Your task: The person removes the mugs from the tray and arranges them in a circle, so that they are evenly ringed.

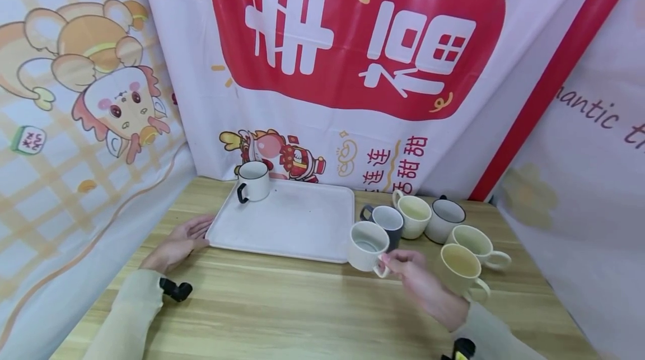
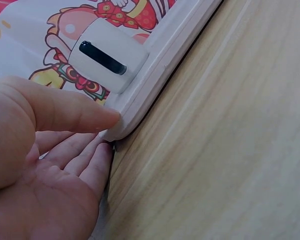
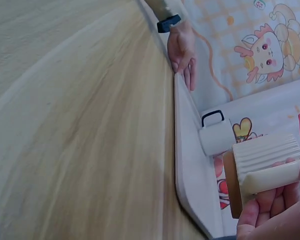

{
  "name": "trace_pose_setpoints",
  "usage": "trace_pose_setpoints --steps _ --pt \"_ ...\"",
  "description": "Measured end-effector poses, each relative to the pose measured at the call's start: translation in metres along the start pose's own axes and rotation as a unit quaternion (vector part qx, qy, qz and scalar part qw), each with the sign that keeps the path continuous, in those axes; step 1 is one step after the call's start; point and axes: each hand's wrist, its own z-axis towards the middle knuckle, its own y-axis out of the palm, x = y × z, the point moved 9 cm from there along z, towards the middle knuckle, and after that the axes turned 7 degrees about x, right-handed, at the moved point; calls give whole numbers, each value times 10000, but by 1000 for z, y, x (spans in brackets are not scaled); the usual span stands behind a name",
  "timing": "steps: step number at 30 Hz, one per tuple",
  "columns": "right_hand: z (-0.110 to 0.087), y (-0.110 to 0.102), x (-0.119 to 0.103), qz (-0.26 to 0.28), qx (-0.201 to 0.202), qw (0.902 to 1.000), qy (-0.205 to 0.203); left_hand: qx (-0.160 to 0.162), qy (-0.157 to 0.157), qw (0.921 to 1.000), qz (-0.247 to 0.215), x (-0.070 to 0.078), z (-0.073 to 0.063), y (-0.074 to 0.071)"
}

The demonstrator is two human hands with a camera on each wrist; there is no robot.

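Observation:
My right hand [image 1: 415, 279] pinches the handle of a white mug [image 1: 364, 256] at the tray's right front corner. The right wrist view shows that mug [image 3: 270, 152] with ribbed sides and a brown underside. At the left front corner of a white rectangular tray [image 1: 297, 225], my left hand [image 1: 178, 242] rests against the rim, its thumb on the corner and its fingers extended along the side. A white mug with a black handle [image 1: 254, 183] stands upright in the tray's back left corner.
Right of the tray stand a dark grey mug [image 1: 395, 231], a cream mug [image 1: 414, 225], a grey mug with a dark rim [image 1: 440, 228] and two more cream mugs, one [image 1: 456, 276] close beside my right wrist. Printed cloths [image 1: 312, 141] hang behind the wooden table [image 1: 262, 304] and at both sides.

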Motion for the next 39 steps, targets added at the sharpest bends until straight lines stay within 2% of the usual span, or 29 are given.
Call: trace_pose_setpoints --steps 5,9,19,25,30,39 --pt "-19 -36 20 -274 333 9990 148 -20 -1 10000 -24 0 0 0" --pt "-28 -59 34 -223 612 9976 249 39 -23 9999 -119 0 -1 -1" --pt "-40 -100 54 -463 990 9938 223 14 -74 9999 -84 -1 -2 2" --pt "-43 -113 65 -552 1270 9898 337 35 10 10000 -81 1 -2 2" --pt "-45 -116 76 -591 1281 9889 469 -16 53 10000 -73 3 -3 2" --pt "-48 -119 83 -692 1641 9835 323 -17 -30 10000 8 0 1 1"
